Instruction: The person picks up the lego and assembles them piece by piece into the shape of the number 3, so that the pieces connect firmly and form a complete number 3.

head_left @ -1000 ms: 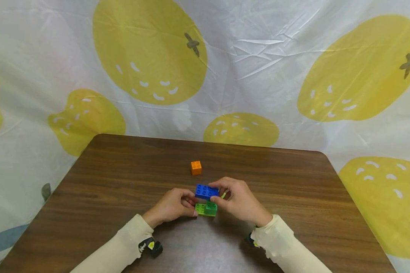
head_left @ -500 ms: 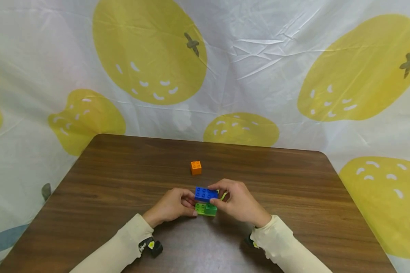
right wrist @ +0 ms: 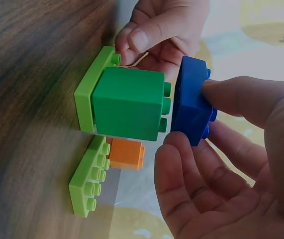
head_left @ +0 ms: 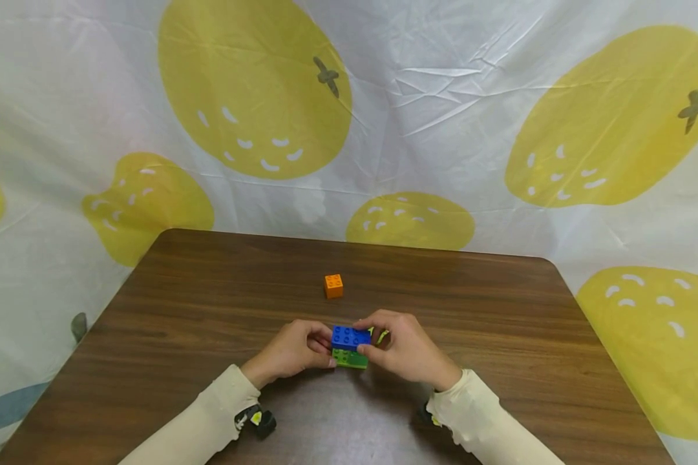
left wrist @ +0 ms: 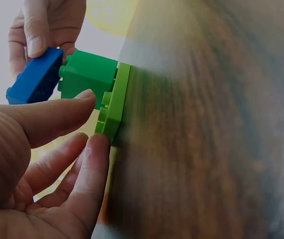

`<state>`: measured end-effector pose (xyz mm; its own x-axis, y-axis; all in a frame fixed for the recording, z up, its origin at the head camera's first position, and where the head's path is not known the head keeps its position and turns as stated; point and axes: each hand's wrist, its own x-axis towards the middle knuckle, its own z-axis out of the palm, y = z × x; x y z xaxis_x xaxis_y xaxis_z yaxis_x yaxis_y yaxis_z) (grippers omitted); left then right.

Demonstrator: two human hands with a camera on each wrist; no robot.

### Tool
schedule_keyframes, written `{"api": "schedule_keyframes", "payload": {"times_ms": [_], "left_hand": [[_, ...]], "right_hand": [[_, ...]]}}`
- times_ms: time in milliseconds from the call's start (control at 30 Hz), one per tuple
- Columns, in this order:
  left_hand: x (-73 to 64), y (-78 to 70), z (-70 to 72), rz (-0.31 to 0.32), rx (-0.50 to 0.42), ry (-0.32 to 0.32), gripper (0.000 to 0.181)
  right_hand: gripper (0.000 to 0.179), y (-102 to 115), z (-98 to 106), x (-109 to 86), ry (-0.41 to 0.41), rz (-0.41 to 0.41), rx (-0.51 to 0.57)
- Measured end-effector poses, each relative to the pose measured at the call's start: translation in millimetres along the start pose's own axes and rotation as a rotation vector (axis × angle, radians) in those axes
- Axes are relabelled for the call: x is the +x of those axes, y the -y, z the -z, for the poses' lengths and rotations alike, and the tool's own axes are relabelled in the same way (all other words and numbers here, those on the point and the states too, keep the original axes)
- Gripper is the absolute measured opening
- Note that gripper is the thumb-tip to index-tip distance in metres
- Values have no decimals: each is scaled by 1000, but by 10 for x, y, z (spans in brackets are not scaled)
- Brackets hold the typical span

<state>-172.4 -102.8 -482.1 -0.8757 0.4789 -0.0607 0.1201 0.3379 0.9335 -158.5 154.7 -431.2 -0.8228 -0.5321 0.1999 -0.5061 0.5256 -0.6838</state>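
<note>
My right hand pinches a blue toy building brick between thumb and fingertips. In the right wrist view the brick is slightly tilted, a small gap from the studs of a green brick. That green brick sits on one end of a flat light green plate, which lies on the table. At the plate's other end, my left hand holds it with thumb and fingertip, as the left wrist view shows. From the head camera, the blue brick hides much of the green one.
Beyond the stack stands an orange brick on the brown wooden table. A second light green plate lies behind the stack, partly covered by my right fingers in the head view. A fruit-print cloth hangs behind the table's far edge.
My right hand has lowered the blue brick toward the green brick, which it now covers more in the head view. The left hand has stayed at the plate.
</note>
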Motion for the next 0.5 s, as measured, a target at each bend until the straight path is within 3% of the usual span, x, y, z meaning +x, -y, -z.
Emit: {"api": "schedule_keyframes", "payload": {"times_ms": [233,500], "left_hand": [[-14,-38,36,-5,8,-10,36],[-47,-62,61,-19,-61,-4,45]], "right_hand": [[31,-33,-29,-1,0,27,16],[30,-50,-35,-7,8,24,11]]}}
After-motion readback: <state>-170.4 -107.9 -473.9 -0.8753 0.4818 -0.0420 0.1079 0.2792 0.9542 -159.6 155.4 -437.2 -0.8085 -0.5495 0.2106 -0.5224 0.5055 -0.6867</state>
